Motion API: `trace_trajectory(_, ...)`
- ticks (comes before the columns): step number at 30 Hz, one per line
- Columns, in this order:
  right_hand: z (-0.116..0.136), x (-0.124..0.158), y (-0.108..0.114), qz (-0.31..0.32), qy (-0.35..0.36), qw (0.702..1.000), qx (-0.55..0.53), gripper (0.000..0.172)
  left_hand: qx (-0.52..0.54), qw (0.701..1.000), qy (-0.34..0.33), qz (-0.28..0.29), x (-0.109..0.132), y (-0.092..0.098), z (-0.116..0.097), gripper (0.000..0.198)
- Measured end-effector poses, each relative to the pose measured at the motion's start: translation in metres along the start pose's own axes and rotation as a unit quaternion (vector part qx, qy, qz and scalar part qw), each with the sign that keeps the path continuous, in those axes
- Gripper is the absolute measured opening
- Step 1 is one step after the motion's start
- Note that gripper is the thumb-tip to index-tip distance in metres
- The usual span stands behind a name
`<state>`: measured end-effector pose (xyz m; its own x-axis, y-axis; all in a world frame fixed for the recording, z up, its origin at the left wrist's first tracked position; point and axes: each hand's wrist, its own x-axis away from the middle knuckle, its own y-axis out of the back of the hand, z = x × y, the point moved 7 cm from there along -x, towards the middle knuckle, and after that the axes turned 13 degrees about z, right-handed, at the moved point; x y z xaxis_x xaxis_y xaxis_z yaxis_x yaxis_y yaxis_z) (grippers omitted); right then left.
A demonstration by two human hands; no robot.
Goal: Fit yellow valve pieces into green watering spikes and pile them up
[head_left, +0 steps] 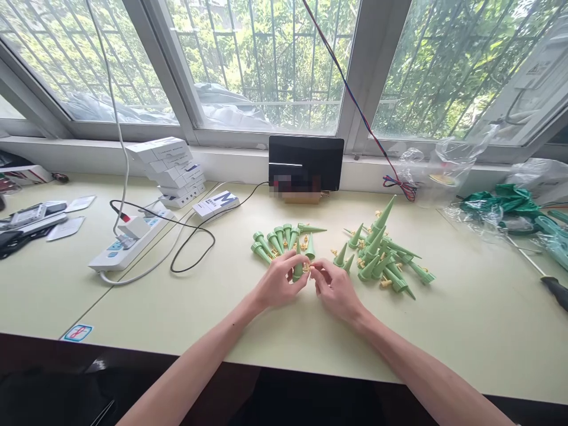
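Observation:
My left hand is closed around a green plastic cone spike, held just above the pale green table. My right hand pinches a small yellow piece right at the spike's side. Behind my left hand lies a row of several green spikes with small yellow pieces among them. To the right of my right hand sits a loose heap of green spikes and yellow pieces.
A white power strip with a black cable lies at the left, by stacked white boxes. A black screen leans on the window sill. Plastic bags and green parts fill the right side.

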<state>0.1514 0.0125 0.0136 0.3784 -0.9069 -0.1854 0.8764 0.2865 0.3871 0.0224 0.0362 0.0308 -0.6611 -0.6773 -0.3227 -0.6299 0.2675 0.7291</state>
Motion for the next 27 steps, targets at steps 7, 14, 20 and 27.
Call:
trace_trajectory(7,-0.0004,0.0012,0.0008,0.003,-0.003,1.000,0.027,0.023,-0.008,1.000,-0.010,0.005,0.0011,0.0001,-0.0036,0.018)
trace_trajectory(14,0.0010,0.0008,0.0013,0.006,-0.006,0.999,0.053,0.031,0.001,1.000,-0.012,0.017,0.0019,-0.0011,-0.0045,0.018)
trace_trajectory(20,-0.0002,0.0011,0.0013,0.005,-0.008,0.998,0.059,0.039,0.003,1.000,-0.024,0.013,0.0021,-0.0007,-0.0079,0.018)
trace_trajectory(27,-0.0030,0.0004,0.0001,0.016,-0.021,0.999,0.044,0.041,0.007,1.000,-0.019,0.023,0.0016,-0.0028,-0.0082,0.018)
